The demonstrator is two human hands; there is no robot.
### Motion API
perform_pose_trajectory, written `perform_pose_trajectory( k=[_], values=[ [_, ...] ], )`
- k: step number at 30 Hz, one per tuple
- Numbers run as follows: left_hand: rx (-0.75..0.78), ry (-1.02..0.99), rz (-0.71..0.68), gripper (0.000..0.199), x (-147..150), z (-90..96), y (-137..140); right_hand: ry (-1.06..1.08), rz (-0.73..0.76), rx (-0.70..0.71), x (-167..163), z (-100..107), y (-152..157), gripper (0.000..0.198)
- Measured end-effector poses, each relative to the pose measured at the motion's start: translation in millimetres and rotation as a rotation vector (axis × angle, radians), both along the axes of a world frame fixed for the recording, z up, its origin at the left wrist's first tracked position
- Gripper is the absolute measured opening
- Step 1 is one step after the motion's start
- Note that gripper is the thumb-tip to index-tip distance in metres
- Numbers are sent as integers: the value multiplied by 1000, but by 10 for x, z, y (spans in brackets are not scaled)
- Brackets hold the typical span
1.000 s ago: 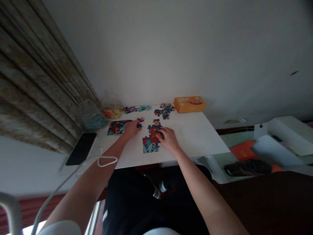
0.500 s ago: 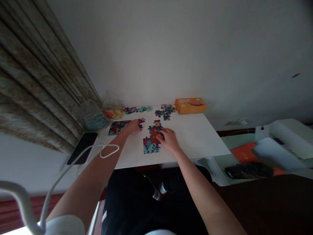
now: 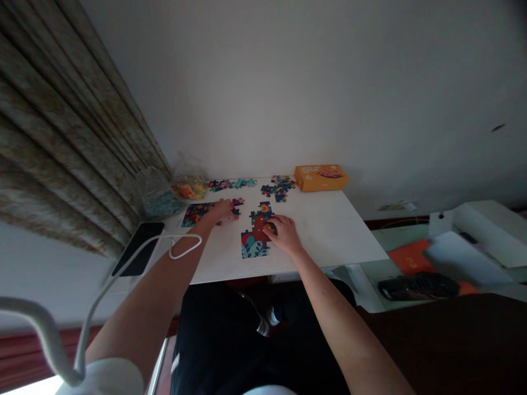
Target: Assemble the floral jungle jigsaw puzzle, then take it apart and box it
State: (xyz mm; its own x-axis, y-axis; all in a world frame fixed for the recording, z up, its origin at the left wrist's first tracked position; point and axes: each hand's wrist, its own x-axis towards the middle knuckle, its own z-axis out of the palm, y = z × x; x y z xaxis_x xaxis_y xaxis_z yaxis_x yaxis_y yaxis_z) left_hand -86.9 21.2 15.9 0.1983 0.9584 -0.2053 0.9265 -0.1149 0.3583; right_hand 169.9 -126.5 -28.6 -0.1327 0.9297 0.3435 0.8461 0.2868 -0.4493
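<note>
Left hand (image 3: pixel 223 209) at the right end of a printed sheet (image 3: pixel 192 214), close by small puzzle pieces (image 3: pixel 238 201) — fingers bent downward, can't tell if closed on a piece. Right hand (image 3: pixel 285 230) on the right edge of the joined puzzle section (image 3: pixel 259 236), fingers curled over it — can't tell if pinching. Both hands well apart. Joined section mid-left on the white surface (image 3: pixel 329 225), toward the near edge. Farther back: 1 puzzle strip (image 3: pixel 233 184), 1 puzzle cluster (image 3: pixel 279 188) beside the orange box (image 3: pixel 321 178).
</note>
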Motion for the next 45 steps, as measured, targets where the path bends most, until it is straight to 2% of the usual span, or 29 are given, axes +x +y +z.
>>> perform_pose_trajectory(
  k=[6,10,13,17,23,27,29,32,34,37,41,45],
  values=[
    [1,-157,22,49,20,10,-77,73,-6,20,17,-7,31,30],
    [34,-557,48,35,183,-51,-241,176,-21,43,61,-19,63,31],
    [1,-860,66,27,395,-132,-424,299,-76,49,94,-30,64,34],
    [-30,-970,28,25,707,-229,-730,480,-92,-53,118,-37,45,39],
    [24,-917,-1,28,1043,-240,-1028,583,-57,-124,146,-92,67,36],
    [8,-831,-12,34,1097,-200,-1080,640,-27,-128,164,-159,102,31],
    [53,-782,-20,39,1069,-192,-1099,701,-28,-132,170,-181,120,33],
    [243,-690,-75,37,934,-199,-1157,791,-79,-114,177,-188,141,39],
    [369,-620,-169,32,773,-213,-1226,821,-118,-92,182,-179,146,42],
    [475,-480,-341,30,463,-236,-1369,848,-141,-77,187,-157,141,42],
    [480,-287,-524,37,145,-252,-1555,890,-160,-45,185,-136,121,40],
    [425,-144,-616,53,108,-247,-1624,965,-197,5,195,-135,101,37]
  ],
)
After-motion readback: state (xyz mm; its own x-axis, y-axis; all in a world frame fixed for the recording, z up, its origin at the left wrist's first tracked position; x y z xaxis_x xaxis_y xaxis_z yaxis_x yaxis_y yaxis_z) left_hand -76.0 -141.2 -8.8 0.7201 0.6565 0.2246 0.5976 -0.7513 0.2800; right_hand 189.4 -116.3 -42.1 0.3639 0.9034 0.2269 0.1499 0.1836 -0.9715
